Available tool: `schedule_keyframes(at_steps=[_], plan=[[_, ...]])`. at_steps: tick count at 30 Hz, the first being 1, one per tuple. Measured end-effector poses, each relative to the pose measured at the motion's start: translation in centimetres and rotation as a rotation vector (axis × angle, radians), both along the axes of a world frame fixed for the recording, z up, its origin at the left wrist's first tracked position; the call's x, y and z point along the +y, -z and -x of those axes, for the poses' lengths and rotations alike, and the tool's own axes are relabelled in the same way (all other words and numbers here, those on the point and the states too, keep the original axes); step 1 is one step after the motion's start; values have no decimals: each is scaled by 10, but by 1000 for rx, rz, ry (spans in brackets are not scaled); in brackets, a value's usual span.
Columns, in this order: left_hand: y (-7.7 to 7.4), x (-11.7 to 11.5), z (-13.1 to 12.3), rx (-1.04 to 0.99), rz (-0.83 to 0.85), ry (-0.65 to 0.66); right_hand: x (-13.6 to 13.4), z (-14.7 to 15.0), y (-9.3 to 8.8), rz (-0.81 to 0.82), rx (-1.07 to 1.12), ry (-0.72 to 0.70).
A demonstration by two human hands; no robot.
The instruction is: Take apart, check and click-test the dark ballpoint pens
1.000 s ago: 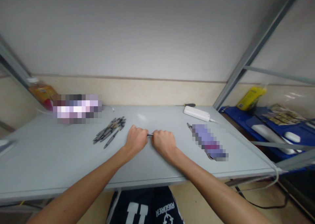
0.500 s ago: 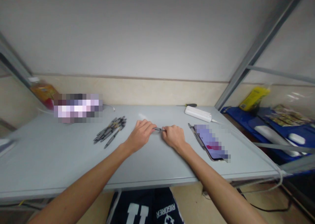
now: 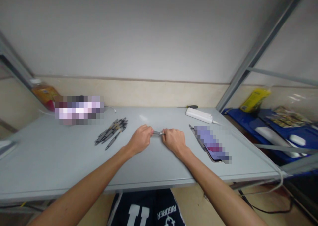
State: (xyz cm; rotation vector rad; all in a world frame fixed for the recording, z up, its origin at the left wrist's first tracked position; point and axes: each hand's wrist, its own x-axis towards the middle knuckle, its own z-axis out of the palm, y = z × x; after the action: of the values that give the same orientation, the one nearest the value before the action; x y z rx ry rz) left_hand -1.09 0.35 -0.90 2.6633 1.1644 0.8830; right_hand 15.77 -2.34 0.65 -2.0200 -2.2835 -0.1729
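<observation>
Between my two hands a grey pen [image 3: 158,133] lies roughly level, just above the desk. My left hand [image 3: 141,137] is closed on its left end, and my right hand [image 3: 174,139] is closed on its right end; both ends are hidden by fingers. To the left, a pile of grey pens [image 3: 111,130] rests on the desk, with one pen [image 3: 113,142] at its near side. On the right, another pen [image 3: 197,138] lies along the edge of a phone [image 3: 211,143], whose screen is blurred out.
A white power strip [image 3: 199,115] and a screwdriver [image 3: 191,106] lie at the back right of the desk [image 3: 154,166]. At the back left stand a bottle [image 3: 46,93] and a pixelated item [image 3: 79,109]. A white cable runs down the right edge.
My left hand has shifted slightly down and its grip on the pen has changed, with more of the pen's grey barrel showing. My right hand stays closed in nearly the same place.
</observation>
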Motion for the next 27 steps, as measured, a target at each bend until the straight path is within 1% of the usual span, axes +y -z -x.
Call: schedule_keyframes(at_steps=[2,5,7,10,14,17,19,21,25,27], plan=[[-1,0,-1,-56,102,-30,-1,1,-1,-1,4,1],[-1,-1,-2,-173,298,-77,-1,3,-1,3,11,1],[-2,-1,-2,-236,388,-105,-1,3,-1,-15,18,-6],[-4,0,0,-330,382,-114,0,0,2,-45,39,5],[-6,1,4,-461,335,-10,2,-7,4,-51,86,92],[-6,1,5,-466,310,39,3,-11,5,-51,117,90],[-6,1,5,-477,318,27,3,-11,5,-48,136,58],[-6,0,6,-511,349,11,2,-11,5,-79,168,8],[-7,3,9,-523,384,-30,0,-11,5,-226,229,-152],[-7,5,12,-520,387,-78,1,-13,6,-276,250,-199]])
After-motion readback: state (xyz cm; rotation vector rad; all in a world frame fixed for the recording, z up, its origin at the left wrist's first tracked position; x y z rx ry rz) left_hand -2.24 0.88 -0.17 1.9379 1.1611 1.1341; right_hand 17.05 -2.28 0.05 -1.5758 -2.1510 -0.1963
